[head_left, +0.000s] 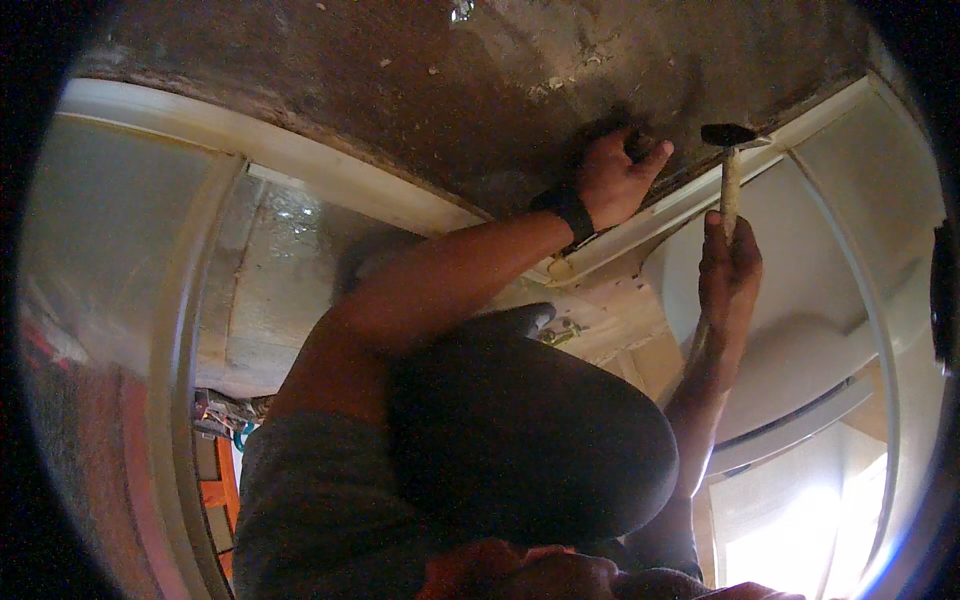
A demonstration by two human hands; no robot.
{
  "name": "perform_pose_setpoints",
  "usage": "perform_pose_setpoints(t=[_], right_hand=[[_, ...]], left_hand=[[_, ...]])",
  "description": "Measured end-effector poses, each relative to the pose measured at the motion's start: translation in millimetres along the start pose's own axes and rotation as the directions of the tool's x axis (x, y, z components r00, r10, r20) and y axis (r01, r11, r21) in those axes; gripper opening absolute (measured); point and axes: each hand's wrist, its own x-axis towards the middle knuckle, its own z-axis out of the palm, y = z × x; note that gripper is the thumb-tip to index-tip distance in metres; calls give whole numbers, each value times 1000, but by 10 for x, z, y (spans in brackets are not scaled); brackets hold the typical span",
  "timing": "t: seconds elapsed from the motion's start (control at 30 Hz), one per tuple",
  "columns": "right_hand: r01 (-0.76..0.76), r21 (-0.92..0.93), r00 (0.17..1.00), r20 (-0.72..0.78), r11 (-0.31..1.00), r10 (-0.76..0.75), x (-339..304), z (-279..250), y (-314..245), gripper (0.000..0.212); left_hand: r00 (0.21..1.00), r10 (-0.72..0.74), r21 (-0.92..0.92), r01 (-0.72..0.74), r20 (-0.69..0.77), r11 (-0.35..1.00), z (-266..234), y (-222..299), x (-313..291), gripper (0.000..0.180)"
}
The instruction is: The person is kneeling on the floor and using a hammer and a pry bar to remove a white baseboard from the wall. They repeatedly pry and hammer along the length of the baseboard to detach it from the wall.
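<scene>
Hammer (731,178) stands head-up at the upper right, its handle gripped in the right hand (729,272) below the head, apparently leaving that end free; the left hand (614,182), at the brown surface (400,75), seems braced, its grip too dark to tell.

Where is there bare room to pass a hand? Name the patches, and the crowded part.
Widest: the brown surface left of the left hand, above the pale trim, though speckled. Smaller: the grey panel below that trim, left of the left arm. Crowded: between left hand and the hammer in the right hand.
</scene>
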Motion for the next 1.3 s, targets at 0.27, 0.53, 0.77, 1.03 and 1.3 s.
perform_pose_setpoints(t=[0.27,0.53,0.77,1.03,1.3], right_hand=[[147,33,989,-2,989,-147,56,43,-266,42],[483,-339,876,203,807,-438,172,-254,-527,39],[618,-597,768,321,512,-553,389,-319,-635,31],[640,-701,698,361,314,-618,550,-412,-762,26],[593,-594,726,102,544,-680,523,-349,-649,24]], left_hand=[[999,-33,-140,37,34,989,-52,-41,-1,44],[996,23,-126,-33,-82,991,-43,4,-29,32],[999,22,33,-21,-49,999,-49,-154,11,23],[991,82,292,-108,102,950,-77,-407,44,22],[987,-157,-158,148,-45,976,-39,-203,16,26]])
